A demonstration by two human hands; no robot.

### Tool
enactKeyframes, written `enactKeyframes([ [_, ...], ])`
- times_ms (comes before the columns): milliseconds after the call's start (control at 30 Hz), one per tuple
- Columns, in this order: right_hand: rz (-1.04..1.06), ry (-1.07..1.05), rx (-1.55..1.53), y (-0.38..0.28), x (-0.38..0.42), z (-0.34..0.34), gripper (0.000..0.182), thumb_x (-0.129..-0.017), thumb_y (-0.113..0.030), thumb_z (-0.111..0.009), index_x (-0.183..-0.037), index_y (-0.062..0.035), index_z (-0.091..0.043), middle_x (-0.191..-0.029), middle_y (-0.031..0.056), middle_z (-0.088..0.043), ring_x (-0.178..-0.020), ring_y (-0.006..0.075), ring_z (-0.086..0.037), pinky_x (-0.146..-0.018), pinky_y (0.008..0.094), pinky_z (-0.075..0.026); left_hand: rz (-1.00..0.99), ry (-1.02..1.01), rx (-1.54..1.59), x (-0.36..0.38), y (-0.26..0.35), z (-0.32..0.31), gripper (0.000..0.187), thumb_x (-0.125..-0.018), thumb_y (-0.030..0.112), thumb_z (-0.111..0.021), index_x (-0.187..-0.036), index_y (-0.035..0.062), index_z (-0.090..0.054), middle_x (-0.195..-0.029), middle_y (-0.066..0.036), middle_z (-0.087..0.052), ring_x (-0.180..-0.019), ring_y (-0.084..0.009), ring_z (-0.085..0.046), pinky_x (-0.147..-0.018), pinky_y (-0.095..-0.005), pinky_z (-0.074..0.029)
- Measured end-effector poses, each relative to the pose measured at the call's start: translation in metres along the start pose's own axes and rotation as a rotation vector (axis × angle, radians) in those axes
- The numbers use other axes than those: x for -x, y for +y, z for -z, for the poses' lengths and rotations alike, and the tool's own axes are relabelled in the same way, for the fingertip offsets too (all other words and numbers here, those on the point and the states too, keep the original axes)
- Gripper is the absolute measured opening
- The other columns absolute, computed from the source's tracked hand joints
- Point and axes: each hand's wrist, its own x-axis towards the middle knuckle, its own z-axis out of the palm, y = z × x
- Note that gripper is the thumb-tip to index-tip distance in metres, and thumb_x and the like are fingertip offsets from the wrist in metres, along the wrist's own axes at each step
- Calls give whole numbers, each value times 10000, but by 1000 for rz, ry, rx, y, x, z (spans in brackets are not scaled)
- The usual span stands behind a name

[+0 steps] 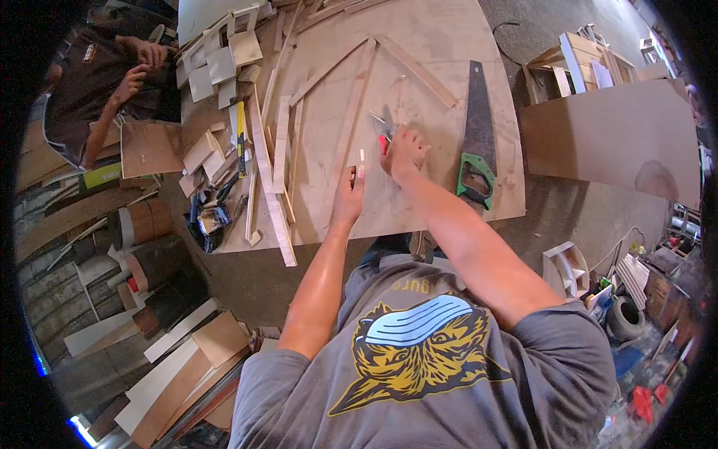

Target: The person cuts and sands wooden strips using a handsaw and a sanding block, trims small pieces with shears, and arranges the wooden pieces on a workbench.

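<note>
My left hand (pixel 348 197) is closed, with a short pale stick (pixel 362 156) standing up between thumb and fingers. Just to its right, my right hand (pixel 406 155) is over a hand tool with red handles (pixel 384 144) and metal jaws, which looks like snips or pliers. Its fingers are bent round the handle and partly hide it. The jaws point away from me, over the wooden tabletop (pixel 336 217). Long thin wood strips (pixel 354 105) lie in front of my left hand. A handsaw with a green handle (pixel 476 179) rests to the right of my hands.
At the left table edge are wood offcuts (pixel 221 66), a yellow utility knife (pixel 241 135) and a dark pouch of tools (pixel 212 218). Another person's hands (pixel 142 63) are at the upper left. A brown board (pixel 613 138) stands right of the table.
</note>
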Motion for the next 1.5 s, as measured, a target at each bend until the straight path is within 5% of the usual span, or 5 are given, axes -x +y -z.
enactKeyframes([
  [167, 54, -137, -174, 28, -7, 37, 617, -767, -268, -823, -1273, -41, -555, -1241, 158, -628, -1153, 297, -624, -912, 503, -537, 226, -144, 183, 6, 20, 25, 547, -1095, 511, -412, -1189, 33, -660, -659, 7, -499, -539, -76, -490, -496, -248, -415],
  [467, -325, -829, -1606, 106, -23, 58, 332, -859, -321, -575, -1064, -69, -641, -886, 86, -658, -726, 266, -650, -672, 471, -592, 256, -246, 170, -1, 50, 42, 618, -1084, 555, -370, -1153, 36, -700, -635, -11, -521, -457, -104, -511, -425, -268, -423],
  [767, -387, -891, -1382, 86, 24, 62, 191, -876, -272, -718, -977, -152, -610, -797, 48, -599, -647, 211, -595, -670, 402, -560, 306, -235, 114, -7, 52, 40, 637, -1074, 588, -366, -1145, 54, -706, -629, -5, -522, -451, -106, -511, -424, -279, -428],
  [1067, 753, -192, -773, 73, 29, 103, 613, -772, -68, -785, -1300, -26, -479, -1024, 153, -631, -959, 266, -658, -855, 422, -522, 257, -282, -55, -5, 74, 68, 631, -1068, 599, -392, -1057, 75, -744, -572, 12, -507, -418, -90, -469, -407, -276, -404],
  [1500, 1084, 66, -195, 50, 6, 173, 499, -756, -290, -816, -1179, -117, -618, -1110, 57, -681, -1051, 275, -632, -926, 423, -490, 139, -286, -84, 8, 95, 101, 645, -1046, 622, -446, -1018, 62, -766, -592, 21, -492, -503, -79, -468, -452, -272, -405],
])
